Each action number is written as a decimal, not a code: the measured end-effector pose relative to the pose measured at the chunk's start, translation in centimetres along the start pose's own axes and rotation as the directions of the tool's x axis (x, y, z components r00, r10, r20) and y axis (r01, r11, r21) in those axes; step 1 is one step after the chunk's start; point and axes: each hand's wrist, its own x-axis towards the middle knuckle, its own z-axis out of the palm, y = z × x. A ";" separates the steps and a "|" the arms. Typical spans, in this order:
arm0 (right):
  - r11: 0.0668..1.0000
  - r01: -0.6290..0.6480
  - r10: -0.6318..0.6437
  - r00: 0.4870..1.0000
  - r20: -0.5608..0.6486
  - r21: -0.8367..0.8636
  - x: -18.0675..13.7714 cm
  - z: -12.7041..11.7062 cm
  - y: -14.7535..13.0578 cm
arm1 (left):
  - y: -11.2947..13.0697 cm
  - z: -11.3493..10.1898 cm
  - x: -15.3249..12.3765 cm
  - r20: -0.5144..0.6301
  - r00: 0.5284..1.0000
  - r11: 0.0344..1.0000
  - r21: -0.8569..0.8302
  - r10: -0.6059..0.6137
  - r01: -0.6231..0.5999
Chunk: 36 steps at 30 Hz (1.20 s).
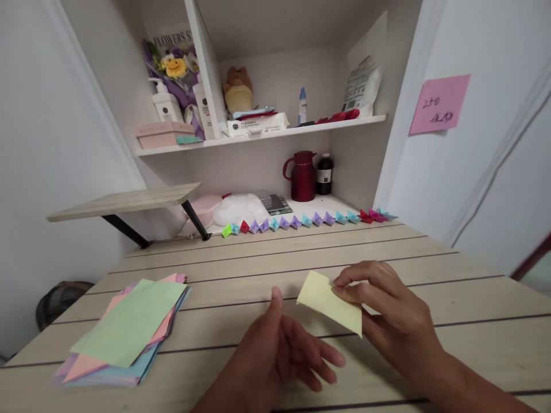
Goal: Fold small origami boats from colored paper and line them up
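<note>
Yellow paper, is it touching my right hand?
Touching. The head view shows the right hand holding the yellow paper by its right side, fingers laid over it.

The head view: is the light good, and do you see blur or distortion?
In the head view, light is soft, without strong glare; a faint shadow lies on the table below the right hand; the near edge of the paper stack looks blurred; the cabinet seems to widen upward, likely wide-angle distortion.

Left hand (279, 344) loose, thumb (276, 299) sticks up, fingers (307, 347) bend softly. Right hand (398, 312) pinches with bent fingers. Hands near each other, not touching. Both arms (467, 376) bare.
</note>
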 end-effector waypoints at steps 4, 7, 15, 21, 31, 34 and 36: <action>0.988 0.147 -0.148 0.989 0.016 0.050 0.1 0.1 -0.5 | 0.3 0.7 0.0 -0.004 0.998 0.988 -0.140 0.063 -0.063; 0.977 0.206 -0.208 0.977 0.036 0.054 0.0 0.5 -0.6 | 0.7 0.6 -0.3 -0.016 0.994 0.986 -0.123 0.107 -0.108; 0.993 0.110 -0.115 0.983 0.142 0.045 -0.6 1.1 -0.6 | 0.4 0.9 -1.1 -0.136 0.966 0.974 -0.025 0.220 -0.225; 0.992 -0.029 -0.005 0.964 0.267 0.124 -0.9 1.3 -0.2 | 0.0 -0.1 -0.5 -0.241 0.937 0.963 -0.024 0.255 -0.268; 0.963 -0.051 -0.059 0.918 0.393 0.265 -0.9 1.6 -0.1 | 0.2 0.9 -0.9 -0.216 0.957 0.980 0.007 0.195 -0.198; 0.958 -0.056 -0.064 0.913 0.403 0.280 -0.7 1.3 -0.2 | -0.1 0.8 -1.0 -0.207 0.958 0.980 0.026 0.198 -0.197; 0.944 -0.136 -0.004 0.907 0.421 0.301 -0.6 1.2 -0.1 | -0.3 0.6 -0.9 -0.223 0.948 0.974 0.030 0.226 -0.225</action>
